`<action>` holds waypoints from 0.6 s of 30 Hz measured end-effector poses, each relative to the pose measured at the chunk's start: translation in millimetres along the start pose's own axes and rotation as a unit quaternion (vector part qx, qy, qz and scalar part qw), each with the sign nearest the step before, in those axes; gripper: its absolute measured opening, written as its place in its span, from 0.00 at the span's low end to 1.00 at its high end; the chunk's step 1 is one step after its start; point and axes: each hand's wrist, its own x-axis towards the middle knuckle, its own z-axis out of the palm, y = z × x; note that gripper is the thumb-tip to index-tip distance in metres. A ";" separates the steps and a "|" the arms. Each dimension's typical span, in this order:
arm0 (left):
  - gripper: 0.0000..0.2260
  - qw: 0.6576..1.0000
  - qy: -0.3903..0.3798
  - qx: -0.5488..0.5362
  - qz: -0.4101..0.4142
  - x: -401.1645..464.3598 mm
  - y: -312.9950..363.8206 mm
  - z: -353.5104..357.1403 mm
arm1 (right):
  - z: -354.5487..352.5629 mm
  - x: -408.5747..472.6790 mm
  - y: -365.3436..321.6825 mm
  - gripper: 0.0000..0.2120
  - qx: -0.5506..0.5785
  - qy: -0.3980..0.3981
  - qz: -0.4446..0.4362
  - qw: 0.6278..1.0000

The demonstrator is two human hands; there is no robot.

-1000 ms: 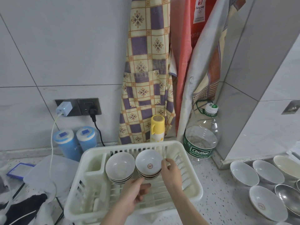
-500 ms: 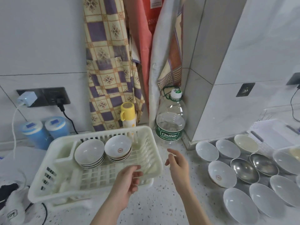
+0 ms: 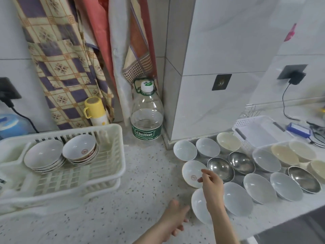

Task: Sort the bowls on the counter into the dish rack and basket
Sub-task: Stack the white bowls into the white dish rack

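A white dish rack on the left holds two stacks of white bowls, the right stack topped by a bowl with a red emblem. Several white, cream and steel bowls lie on the counter at the right. My right hand hovers with loosely bent fingers over the white bowl with a red emblem, holding nothing. My left hand is low over the speckled counter, fingers relaxed and empty, beside a plain white bowl. A white basket sits behind the bowls at the right.
A large Cestbon water bottle stands in the wall corner. A yellow flask is behind the rack, with hanging aprons above it. Steel bowls sit among the white ones. A charger cable hangs at the far right.
The view has swung right from the rack to the loose bowls. Both hands left the rack and travelled right; my right hand now reaches over the emblem bowl.
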 end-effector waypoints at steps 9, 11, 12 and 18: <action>0.25 0.999 -0.007 0.012 0.033 20.3 -1.6 40.7 | -41.6 35.7 23.5 0.13 -0.032 0.002 0.039 0.999; 0.20 0.999 -0.003 0.015 0.049 18.7 -1.6 43.2 | -43.9 38.7 26.1 0.12 -0.038 0.003 0.051 0.998; 0.17 0.998 -0.003 0.013 0.058 18.2 -0.5 43.4 | -44.3 40.0 27.4 0.12 -0.042 -0.001 0.056 0.998; 0.11 0.995 0.035 0.016 0.096 8.8 1.6 27.3 | -47.5 44.2 30.9 0.11 -0.064 -0.016 0.052 0.996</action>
